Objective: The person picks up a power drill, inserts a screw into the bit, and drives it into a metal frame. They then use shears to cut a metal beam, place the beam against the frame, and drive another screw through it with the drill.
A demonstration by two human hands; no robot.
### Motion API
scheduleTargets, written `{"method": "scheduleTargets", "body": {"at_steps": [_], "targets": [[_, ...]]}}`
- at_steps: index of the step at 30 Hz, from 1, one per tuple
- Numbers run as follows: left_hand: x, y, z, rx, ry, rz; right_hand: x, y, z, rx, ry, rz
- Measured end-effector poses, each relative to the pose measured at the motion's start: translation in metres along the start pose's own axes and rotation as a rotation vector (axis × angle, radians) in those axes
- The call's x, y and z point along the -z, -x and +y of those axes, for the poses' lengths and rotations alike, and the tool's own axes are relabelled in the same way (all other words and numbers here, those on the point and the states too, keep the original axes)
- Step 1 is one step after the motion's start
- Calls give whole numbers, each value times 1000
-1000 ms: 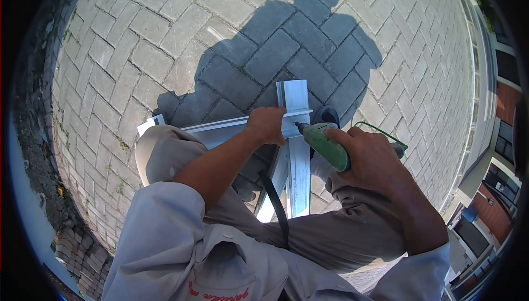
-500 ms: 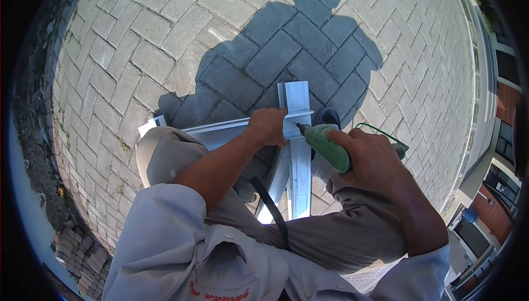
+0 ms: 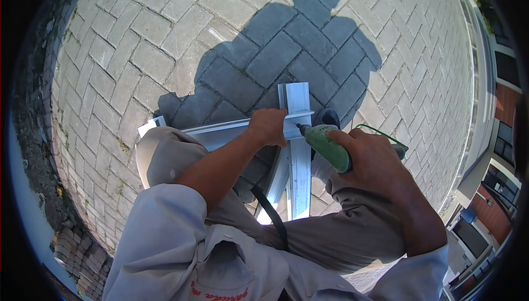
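Note:
My right hand [image 3: 370, 155] is wrapped round the body of a green power drill [image 3: 325, 142]. The drill's dark chuck points left, its tip at the face of a silver metal profile. My left hand [image 3: 268, 127] grips that crosswise metal profile [image 3: 217, 130] close to where it crosses a lengthwise metal profile [image 3: 300, 174]. The crosswise piece runs left over my knee, and its part under the fingers is hidden. Another metal length [image 3: 274, 182] slants beside the lengthwise one, toward my lap.
Grey paving blocks [image 3: 154, 28] cover the ground, with my shadow across them. A black strap [image 3: 270, 211] hangs over my leg. The drill's green cord [image 3: 380, 130] loops at right. Stacked pavers [image 3: 82, 257] lie at lower left; building fronts [image 3: 490, 202] stand at right.
Almost nothing differs. Both hands, the drill and the metal profiles hold nearly the same places, with only a very slight shift of the view.

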State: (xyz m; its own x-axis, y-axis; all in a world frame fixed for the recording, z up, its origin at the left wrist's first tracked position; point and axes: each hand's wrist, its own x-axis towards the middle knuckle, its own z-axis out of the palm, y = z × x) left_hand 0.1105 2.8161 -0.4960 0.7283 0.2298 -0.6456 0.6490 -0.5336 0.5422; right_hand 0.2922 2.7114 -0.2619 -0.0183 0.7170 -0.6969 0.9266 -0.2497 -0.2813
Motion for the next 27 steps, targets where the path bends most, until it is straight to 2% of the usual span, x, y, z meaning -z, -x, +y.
{"method": "scheduleTargets", "body": {"at_steps": [27], "targets": [[1,-4,-3,9,6,-12,-4,-6,0,15,36,-65]]}}
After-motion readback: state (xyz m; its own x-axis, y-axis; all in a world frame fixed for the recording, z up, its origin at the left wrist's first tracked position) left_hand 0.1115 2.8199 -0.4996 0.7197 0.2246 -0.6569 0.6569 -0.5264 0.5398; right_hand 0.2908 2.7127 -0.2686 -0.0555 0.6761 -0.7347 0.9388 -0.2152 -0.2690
